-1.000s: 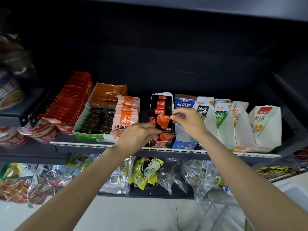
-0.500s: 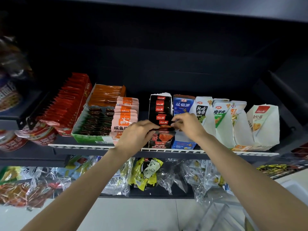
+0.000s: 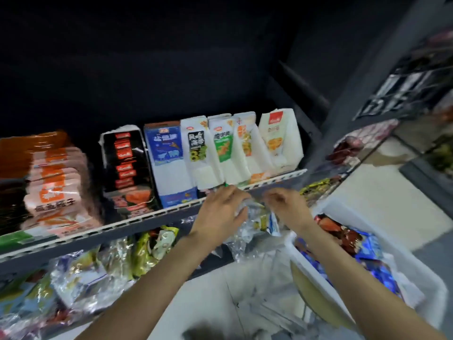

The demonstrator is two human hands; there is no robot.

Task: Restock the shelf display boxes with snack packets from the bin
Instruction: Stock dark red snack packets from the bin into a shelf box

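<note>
Below the shelf rail (image 3: 152, 214), both hands (image 3: 221, 212) blurrily grasp crinkly clear packets (image 3: 255, 214) beside the bin (image 3: 416, 285).

Clear-wrapped goods (image 3: 81, 278) lay on the lower shelf; a dark upright post (image 3: 343, 106) and pale floor (image 3: 382, 202) stood rightward.

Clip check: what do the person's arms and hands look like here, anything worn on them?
Both forearms are bare as far as the frame shows, with no sleeves visible. The left hand and right hand wear no gloves. No watch, bracelet or ring shows on either wrist or hand, though motion blur could hide small details.
</note>
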